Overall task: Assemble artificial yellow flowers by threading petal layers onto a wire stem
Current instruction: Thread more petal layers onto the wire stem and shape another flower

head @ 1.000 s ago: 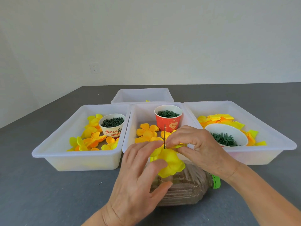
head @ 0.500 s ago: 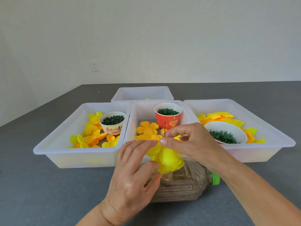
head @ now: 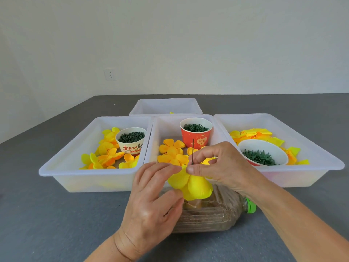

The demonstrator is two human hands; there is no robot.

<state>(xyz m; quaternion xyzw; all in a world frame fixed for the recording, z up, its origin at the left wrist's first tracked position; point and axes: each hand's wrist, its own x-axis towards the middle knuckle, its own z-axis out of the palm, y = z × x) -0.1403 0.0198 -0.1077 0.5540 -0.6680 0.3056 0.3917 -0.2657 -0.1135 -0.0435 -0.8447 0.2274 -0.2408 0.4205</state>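
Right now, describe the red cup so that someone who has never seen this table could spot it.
Three white trays sit side by side; take the middle tray. At its far end stands the red cup, full of dark green rings. The other two containers of green pieces are white, so it is the only red one.

A dark grey surface (head: 47, 214) carries four white plastic trays: three side by side beyond the right hand (head: 221, 167), a fourth tray (head: 166, 105) behind them. A clear plastic bottle (head: 213, 216) with a green cap lies on its side beneath that hand
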